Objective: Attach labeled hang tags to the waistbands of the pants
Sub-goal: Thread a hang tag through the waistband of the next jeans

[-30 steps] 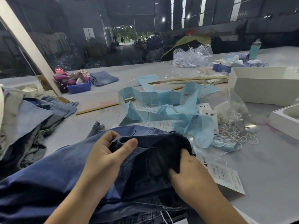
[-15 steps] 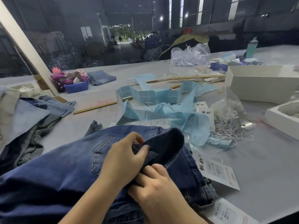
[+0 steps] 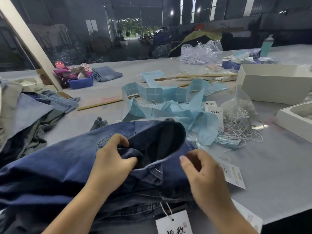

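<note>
Wide grey table point(image 3: 263, 166) under everything, littered well beyond the grip with blue label strips point(image 3: 170, 105), a bag of white strings point(image 3: 243, 122) and two white boxes point(image 3: 273, 83). Dark jeans point(image 3: 55, 166) spread across the near edge, waistband point(image 3: 168, 142) turned open into a loop just past the fingers. Left hand point(image 3: 111, 164) pinching a fold of denim at the near rim of that waistband, thumb on top, fingers curled beneath. Right hand point(image 3: 204, 173) just beside the waistband, fingers loosely bent, holding nothing visible, not touching the cloth as far as can be told. Loose tag point(image 3: 233, 174) lying flat directly outboard of the right hand, partly hidden by it. Another tag point(image 3: 173, 223), already strung, hanging from a lower pair below both wrists. Judged step: picking up a tag and string for this waistband. Best done by keeping the left pinch steady to hold the loop open, reaching right for the near tag, taking one string only from the tangle, and threading at the belt loop rather than through bare denim.
</note>
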Demonstrator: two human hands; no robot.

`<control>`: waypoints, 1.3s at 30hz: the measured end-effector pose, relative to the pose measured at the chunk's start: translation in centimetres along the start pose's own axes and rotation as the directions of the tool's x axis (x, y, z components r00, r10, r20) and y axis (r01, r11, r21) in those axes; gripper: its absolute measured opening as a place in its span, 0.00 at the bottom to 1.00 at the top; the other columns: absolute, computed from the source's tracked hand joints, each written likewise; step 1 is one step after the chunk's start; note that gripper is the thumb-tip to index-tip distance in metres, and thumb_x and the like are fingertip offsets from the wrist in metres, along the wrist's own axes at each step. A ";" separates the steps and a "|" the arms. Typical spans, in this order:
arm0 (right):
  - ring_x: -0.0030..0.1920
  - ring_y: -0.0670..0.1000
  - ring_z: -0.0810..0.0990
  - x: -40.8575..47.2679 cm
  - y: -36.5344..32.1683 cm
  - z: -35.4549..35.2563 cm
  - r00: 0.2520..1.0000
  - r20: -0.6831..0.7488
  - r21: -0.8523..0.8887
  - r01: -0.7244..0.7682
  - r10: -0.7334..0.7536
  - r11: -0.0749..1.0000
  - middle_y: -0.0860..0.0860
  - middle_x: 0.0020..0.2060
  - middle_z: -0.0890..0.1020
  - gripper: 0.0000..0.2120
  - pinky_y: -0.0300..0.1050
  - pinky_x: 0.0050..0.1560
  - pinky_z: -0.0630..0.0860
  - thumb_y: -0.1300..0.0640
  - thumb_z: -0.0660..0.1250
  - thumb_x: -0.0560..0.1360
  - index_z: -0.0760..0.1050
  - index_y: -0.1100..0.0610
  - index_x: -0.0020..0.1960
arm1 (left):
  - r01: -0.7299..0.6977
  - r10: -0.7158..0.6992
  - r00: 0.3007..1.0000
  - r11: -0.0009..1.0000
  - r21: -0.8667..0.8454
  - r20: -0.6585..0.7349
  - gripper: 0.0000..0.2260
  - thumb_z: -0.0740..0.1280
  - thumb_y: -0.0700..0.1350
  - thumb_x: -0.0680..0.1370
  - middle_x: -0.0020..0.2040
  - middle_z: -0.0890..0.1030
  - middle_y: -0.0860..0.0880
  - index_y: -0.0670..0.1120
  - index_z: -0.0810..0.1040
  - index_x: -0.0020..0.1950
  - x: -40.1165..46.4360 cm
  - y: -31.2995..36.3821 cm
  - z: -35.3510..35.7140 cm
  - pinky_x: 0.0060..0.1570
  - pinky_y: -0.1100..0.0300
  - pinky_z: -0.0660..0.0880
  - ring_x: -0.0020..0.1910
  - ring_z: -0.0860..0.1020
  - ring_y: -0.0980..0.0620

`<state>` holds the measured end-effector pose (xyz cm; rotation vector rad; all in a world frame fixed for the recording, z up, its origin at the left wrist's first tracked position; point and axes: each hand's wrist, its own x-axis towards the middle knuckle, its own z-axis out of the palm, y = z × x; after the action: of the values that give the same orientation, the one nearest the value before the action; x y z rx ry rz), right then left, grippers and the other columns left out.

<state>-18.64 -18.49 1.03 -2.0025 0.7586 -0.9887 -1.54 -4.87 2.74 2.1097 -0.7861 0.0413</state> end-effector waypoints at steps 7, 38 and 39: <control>0.25 0.45 0.66 0.7 -1.8 1.3 0.934 0.299 -0.030 -0.194 0.194 0.981 0.48 0.23 0.69 0.36 0.43 0.31 0.65 0.24 0.56 0.65 0.68 0.60 0.32 | 0.108 -0.120 0.991 0.979 -0.173 -0.065 0.14 0.74 0.40 0.66 0.34 0.80 0.52 0.54 0.73 0.42 -1.3 -0.9 0.3 0.30 0.72 0.70 0.34 0.76 0.61; 0.35 0.47 0.70 0.3 -4.8 2.3 0.854 0.105 -0.209 0.519 -0.509 0.829 0.44 0.32 0.71 0.06 0.35 0.36 0.65 0.60 0.70 0.73 0.77 0.56 0.37 | 0.218 -0.204 0.972 0.630 -0.746 0.112 0.18 0.76 0.31 0.65 0.37 0.81 0.45 0.49 0.74 0.43 -3.2 1.5 0.2 0.38 0.50 0.79 0.36 0.79 0.45; 0.34 0.48 0.71 0.5 -5.0 2.4 0.901 0.187 -0.262 0.431 -0.392 0.864 0.44 0.30 0.72 0.11 0.38 0.34 0.66 0.52 0.70 0.74 0.76 0.55 0.35 | 0.216 -0.202 0.973 0.645 -0.733 0.109 0.17 0.76 0.30 0.67 0.37 0.81 0.45 0.49 0.73 0.43 -3.2 1.5 0.4 0.37 0.50 0.78 0.35 0.79 0.45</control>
<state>-15.51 -15.31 4.35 -2.5391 0.4296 -1.0142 -5.01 -4.10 2.60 1.3838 -0.4372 -0.3734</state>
